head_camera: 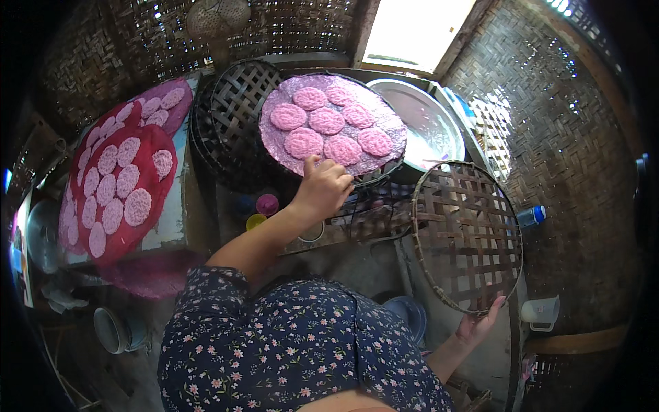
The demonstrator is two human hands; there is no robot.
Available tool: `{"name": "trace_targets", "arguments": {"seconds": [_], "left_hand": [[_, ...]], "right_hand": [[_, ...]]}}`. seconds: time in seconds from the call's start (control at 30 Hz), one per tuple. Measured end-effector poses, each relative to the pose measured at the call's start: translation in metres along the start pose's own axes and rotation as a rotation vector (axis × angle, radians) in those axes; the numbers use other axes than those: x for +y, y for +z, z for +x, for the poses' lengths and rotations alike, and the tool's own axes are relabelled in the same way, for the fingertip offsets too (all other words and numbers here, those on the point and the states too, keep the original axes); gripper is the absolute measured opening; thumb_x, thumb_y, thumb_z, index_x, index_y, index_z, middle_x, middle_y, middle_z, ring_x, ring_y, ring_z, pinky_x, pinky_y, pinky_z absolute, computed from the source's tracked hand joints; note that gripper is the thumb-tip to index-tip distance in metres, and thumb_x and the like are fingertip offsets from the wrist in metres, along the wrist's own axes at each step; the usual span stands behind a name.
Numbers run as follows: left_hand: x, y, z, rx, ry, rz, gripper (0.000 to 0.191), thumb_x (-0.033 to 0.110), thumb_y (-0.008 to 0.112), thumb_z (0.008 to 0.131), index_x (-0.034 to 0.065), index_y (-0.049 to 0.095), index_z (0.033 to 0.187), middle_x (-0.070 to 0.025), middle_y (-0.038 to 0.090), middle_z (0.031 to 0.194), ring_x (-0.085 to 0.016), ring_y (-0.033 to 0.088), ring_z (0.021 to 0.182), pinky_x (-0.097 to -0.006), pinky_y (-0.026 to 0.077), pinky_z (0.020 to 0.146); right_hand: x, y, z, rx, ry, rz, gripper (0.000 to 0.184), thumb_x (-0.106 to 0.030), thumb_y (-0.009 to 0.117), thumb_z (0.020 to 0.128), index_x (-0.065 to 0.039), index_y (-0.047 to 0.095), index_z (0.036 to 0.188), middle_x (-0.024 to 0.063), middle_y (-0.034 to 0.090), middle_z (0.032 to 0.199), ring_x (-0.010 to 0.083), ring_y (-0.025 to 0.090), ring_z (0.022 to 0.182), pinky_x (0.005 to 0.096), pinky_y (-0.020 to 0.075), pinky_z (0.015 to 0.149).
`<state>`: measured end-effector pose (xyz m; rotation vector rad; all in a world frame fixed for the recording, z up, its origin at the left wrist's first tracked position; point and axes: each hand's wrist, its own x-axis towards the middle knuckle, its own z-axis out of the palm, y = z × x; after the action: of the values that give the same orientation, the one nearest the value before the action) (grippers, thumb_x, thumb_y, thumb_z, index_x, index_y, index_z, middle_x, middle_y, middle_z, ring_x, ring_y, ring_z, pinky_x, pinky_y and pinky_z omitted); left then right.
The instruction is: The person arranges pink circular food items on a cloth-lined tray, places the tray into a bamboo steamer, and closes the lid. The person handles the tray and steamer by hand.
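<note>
At the near edge of a shiny pink cloth sheet (391, 116), my left hand (324, 185) pinches the rim between thumb and fingers. On that sheet lie several round pink cakes of squiggly strands, one of them a pink cake (304, 143) just beyond my thumb. Under the sheet is a dark woven basket tray (378, 177), mostly hidden. Low on the right, my right hand (479, 324) holds a round open-weave bamboo tray (468, 237) by its lower rim. This tray is tilted up with nothing on it.
Red cloths (154, 216) with more pink cakes cover a table at left. Dark woven trays (247, 98) are stacked behind. A large metal basin (437, 123) stands at back right. Nearby are a blue-capped bottle (530, 216), a plastic jug (540, 313) and a bucket (118, 329).
</note>
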<state>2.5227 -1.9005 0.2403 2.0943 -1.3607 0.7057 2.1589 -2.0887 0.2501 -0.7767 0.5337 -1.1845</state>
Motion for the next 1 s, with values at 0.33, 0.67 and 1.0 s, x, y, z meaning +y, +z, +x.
{"name": "trace_targets", "arguments": {"seconds": [0.33, 0.67, 1.0], "left_hand": [[-0.005, 0.035, 0.044, -0.278, 0.139, 0.326, 0.014, 0.017, 0.054, 0.078, 0.0128, 0.066, 0.072, -0.0023, 0.058, 0.08, -0.019, 0.054, 0.092, -0.0522, 0.023, 0.098], [-0.007, 0.027, 0.069, -0.45, 0.108, 0.264, 0.01, 0.015, 0.058, 0.073, 0.0101, 0.066, 0.07, -0.0076, 0.062, 0.076, -0.022, 0.061, 0.084, -0.0516, 0.029, 0.097], [-0.029, -0.026, 0.105, -0.365, -0.204, -0.28, 0.021, 0.022, 0.063, 0.079, 0.0051, 0.068, 0.091, -0.0169, 0.066, 0.085, -0.028, 0.065, 0.077, -0.0381, 0.05, 0.072]], "right_hand": [[-0.003, -0.007, -0.029, 0.016, 0.038, 0.012, 0.033, -0.031, 0.045, 0.095, -0.006, 0.051, 0.115, 0.0111, 0.059, 0.108, 0.0221, 0.057, 0.097, 0.0388, 0.0474, 0.084], [0.004, 0.004, -0.033, -0.042, 0.049, 0.052, 0.029, -0.029, 0.046, 0.095, -0.006, 0.051, 0.112, 0.0107, 0.061, 0.104, 0.0209, 0.061, 0.09, 0.0367, 0.052, 0.075], [0.077, 0.073, -0.02, -0.156, 0.271, -0.03, 0.026, -0.028, 0.055, 0.09, -0.009, 0.048, 0.107, 0.0145, 0.061, 0.105, 0.0215, 0.065, 0.078, 0.0323, 0.0544, 0.054]]}}
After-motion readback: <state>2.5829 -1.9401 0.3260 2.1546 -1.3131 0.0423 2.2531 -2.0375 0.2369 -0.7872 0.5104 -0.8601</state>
